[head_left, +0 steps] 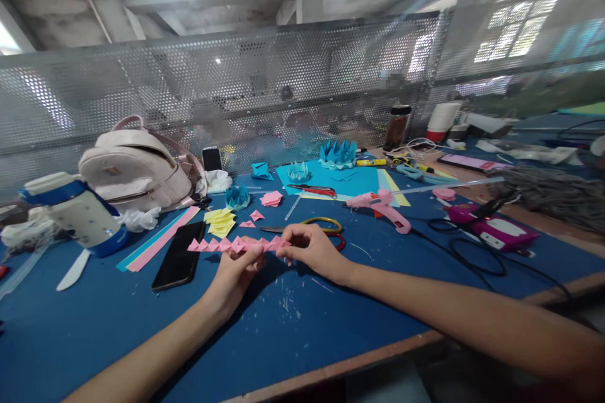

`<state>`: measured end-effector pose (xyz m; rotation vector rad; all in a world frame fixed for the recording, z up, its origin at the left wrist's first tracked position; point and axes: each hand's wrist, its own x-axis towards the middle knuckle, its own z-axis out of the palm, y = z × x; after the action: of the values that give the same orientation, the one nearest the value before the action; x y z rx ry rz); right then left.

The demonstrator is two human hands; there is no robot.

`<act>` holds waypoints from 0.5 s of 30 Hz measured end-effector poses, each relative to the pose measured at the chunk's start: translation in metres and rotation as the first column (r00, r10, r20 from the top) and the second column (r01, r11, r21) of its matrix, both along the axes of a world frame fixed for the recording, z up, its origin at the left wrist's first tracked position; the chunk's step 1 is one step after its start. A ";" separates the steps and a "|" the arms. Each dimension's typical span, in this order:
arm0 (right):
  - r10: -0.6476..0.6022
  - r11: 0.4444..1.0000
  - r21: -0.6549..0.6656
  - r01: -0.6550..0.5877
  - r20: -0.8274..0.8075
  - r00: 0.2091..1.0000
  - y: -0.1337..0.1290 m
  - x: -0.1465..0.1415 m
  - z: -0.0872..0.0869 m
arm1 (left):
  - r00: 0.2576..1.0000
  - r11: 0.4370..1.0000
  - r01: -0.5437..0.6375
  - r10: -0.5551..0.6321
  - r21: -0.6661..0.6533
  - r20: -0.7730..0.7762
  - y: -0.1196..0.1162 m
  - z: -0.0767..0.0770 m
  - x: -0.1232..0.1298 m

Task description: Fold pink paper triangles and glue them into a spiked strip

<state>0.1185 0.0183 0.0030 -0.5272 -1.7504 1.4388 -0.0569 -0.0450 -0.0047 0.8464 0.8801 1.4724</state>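
Note:
A pink folded-paper strip (212, 245) with a row of small triangular points stretches level between my two hands above the blue table. My left hand (239, 267) pinches it near the middle, thumb on the near side. At the strip's right end, the fingertips of my right hand (309, 249) are closed on it. Behind the right hand lie scissors (326, 222) with yellow and red handles, partly hidden by that hand. Small pink folded triangles (256, 215), yellow paper pieces (220, 222) and a stack of pink paper (271, 199) lie just beyond.
A black phone (177, 258), paper strips (163, 239), a bottle (85, 214) and a backpack (132, 167) stand or lie left. Blue paper crowns (338, 155) sit at the back. A pink glue gun (380, 204) and its black cable lie right, near a magenta box (491, 227).

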 end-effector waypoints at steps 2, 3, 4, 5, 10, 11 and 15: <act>0.009 1.000 0.002 -0.009 -0.004 1.000 0.000 0.000 0.001 | 1.000 1.000 0.019 -0.019 -0.006 0.013 -0.001 0.000 0.000; 0.011 1.000 0.004 -0.011 -0.005 1.000 -0.001 0.001 0.002 | 0.999 1.000 0.029 -0.029 -0.009 0.019 -0.002 0.001 0.000; 0.013 1.000 0.008 -0.013 -0.005 1.000 -0.001 0.001 0.002 | 0.999 0.999 0.038 -0.038 -0.011 0.026 -0.003 0.001 0.001; 0.013 1.000 0.013 -0.013 -0.005 1.000 -0.002 0.001 0.003 | 0.998 0.999 0.046 -0.046 -0.014 0.031 -0.003 0.002 0.001; 0.020 0.999 0.034 -0.020 -0.003 1.000 -0.003 0.003 0.004 | 0.998 0.998 0.045 -0.043 -0.039 0.048 -0.002 0.005 0.002; 0.021 0.999 0.035 -0.020 -0.004 1.000 -0.004 0.003 0.004 | 0.998 0.998 0.040 -0.038 -0.043 0.048 -0.002 0.005 0.002; 0.016 1.000 0.024 -0.015 -0.018 1.000 -0.003 0.004 0.003 | 0.999 0.999 0.026 -0.024 -0.048 0.039 -0.001 0.004 0.001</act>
<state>0.1220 0.0155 0.0059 -0.4877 -1.7589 1.4275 -0.0559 -0.0458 -0.0010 0.7883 0.8705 1.4360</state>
